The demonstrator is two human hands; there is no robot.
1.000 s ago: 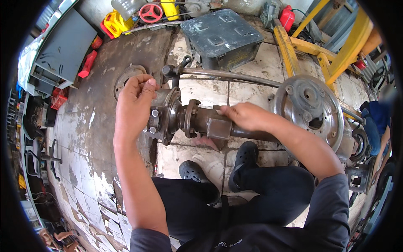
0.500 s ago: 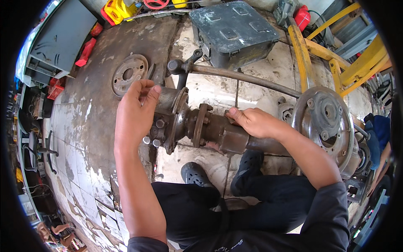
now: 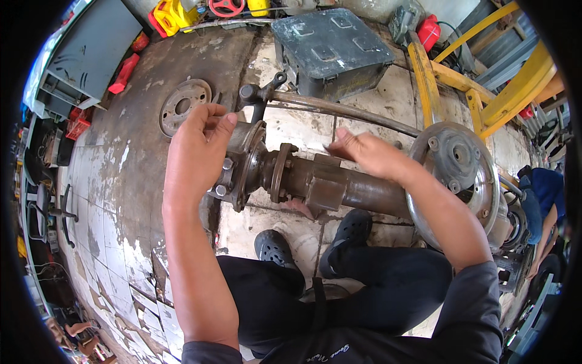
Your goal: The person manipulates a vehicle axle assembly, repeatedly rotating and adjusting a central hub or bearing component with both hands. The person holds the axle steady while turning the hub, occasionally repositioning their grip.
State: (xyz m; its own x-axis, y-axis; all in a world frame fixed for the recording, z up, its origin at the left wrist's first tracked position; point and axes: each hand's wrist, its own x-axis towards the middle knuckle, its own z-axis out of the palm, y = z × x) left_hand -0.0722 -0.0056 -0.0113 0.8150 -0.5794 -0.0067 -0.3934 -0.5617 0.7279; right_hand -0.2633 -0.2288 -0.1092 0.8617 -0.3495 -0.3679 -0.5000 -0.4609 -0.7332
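Observation:
A dirty brown vehicle axle (image 3: 373, 197) lies across in front of my legs. At its left end are a rounded steering knuckle (image 3: 239, 164) and a bolted flange (image 3: 282, 173). My left hand (image 3: 203, 142) is at the knuckle's outer end, fingers curled and thumb raised; what lies inside them is hidden. Just above the axle tube, beyond the flange, hovers my right hand (image 3: 373, 156), slightly blurred. A small dark sliver shows at its pinched fingertips, too unclear to name. Behind the axle runs a tie rod (image 3: 345, 110). A round wheel hub (image 3: 458, 158) sits at the right end.
A black lidded box (image 3: 330, 51) stands beyond the axle. Right of it is a yellow steel frame (image 3: 424, 85). A round metal plate (image 3: 170, 115) lies on the floor at left. Another person (image 3: 542, 200) is at the far right edge.
My right hand has lifted off the axle tube and moved slightly right and up, clear of it. My left hand stays at the knuckle. The whole view has shifted a little.

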